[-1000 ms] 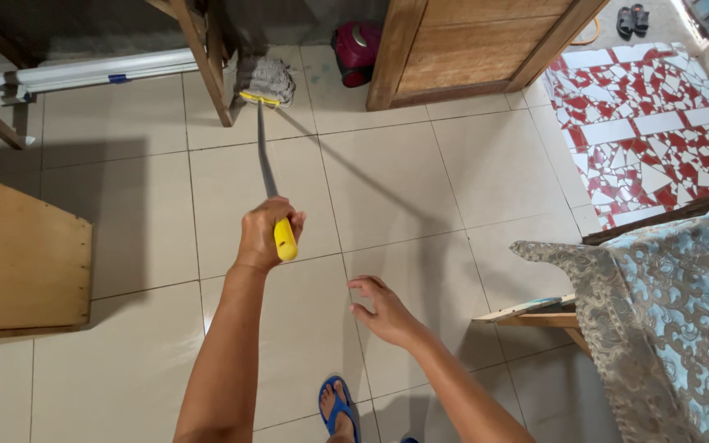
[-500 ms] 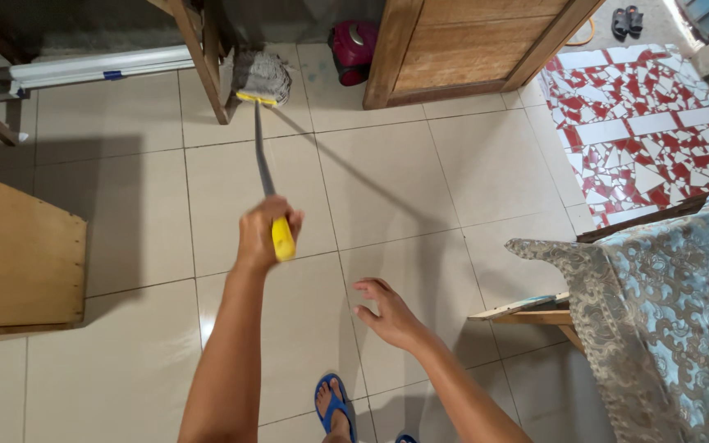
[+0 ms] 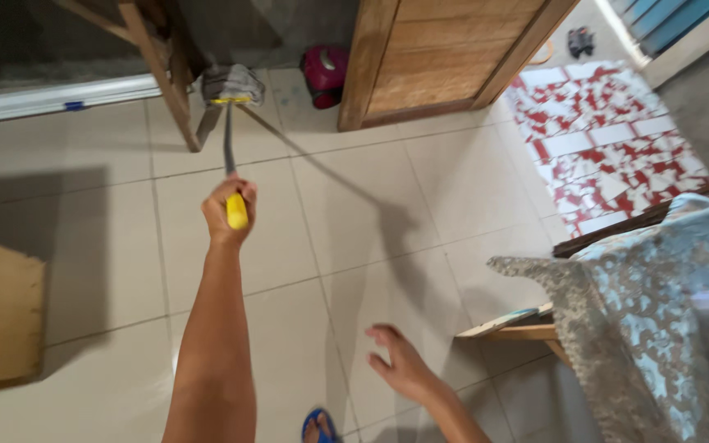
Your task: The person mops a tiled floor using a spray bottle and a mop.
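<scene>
The left hand [image 3: 226,212] is clenched round the yellow grip of a mop [image 3: 229,139], arm stretched out over the pale tiled floor [image 3: 354,205]. The mop's grey head [image 3: 231,82] lies on the tiles far ahead, just beside a wooden leg [image 3: 162,78] and near a wooden door [image 3: 445,53]. The right hand [image 3: 404,365] hangs released, fingers spread, holding nothing, near a patterned cloth [image 3: 650,320].
</scene>
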